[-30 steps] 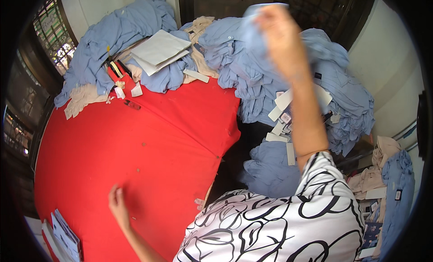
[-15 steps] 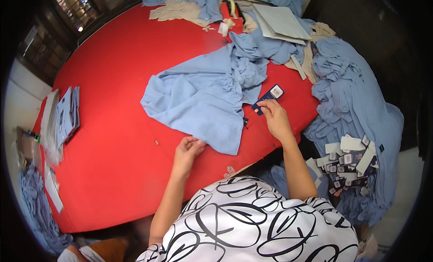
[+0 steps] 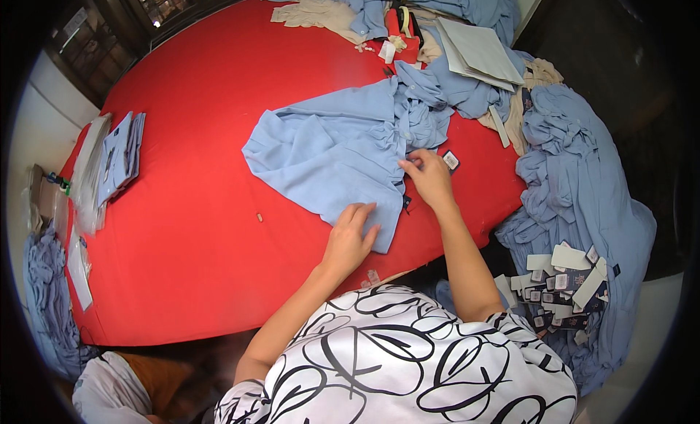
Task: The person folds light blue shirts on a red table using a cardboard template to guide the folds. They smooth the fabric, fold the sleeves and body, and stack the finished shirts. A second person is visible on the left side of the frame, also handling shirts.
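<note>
A light blue shirt [image 3: 321,143] lies partly spread on the red table, its upper right part bunched. My left hand [image 3: 352,238] rests on its near corner, fingers spread over the cloth and thumb apart. At the shirt's right edge is my right hand [image 3: 430,180], fingertips at the fabric, thumb and forefinger slightly apart. Behind that hand a dark blue hang tag [image 3: 451,161] with a white sticker shows only in part; whether the hand touches it I cannot tell. A small dark label [image 3: 406,202] hangs at the shirt's edge, between my hands.
Folded blue shirts [image 3: 120,154] and clear plastic bags [image 3: 91,183] sit at the red table's [image 3: 189,205] left side. White sheets [image 3: 477,52] lie on heaped clothes at the back right. More blue garments [image 3: 569,147] hang off the right, with several tags [image 3: 561,282]. Another person's sleeve [image 3: 109,391] shows lower left.
My left hand has moved right, onto the shirt's near corner. My right hand has shifted left from the hang tag to the shirt's edge, and now covers most of the tag. The view has shifted slightly.
</note>
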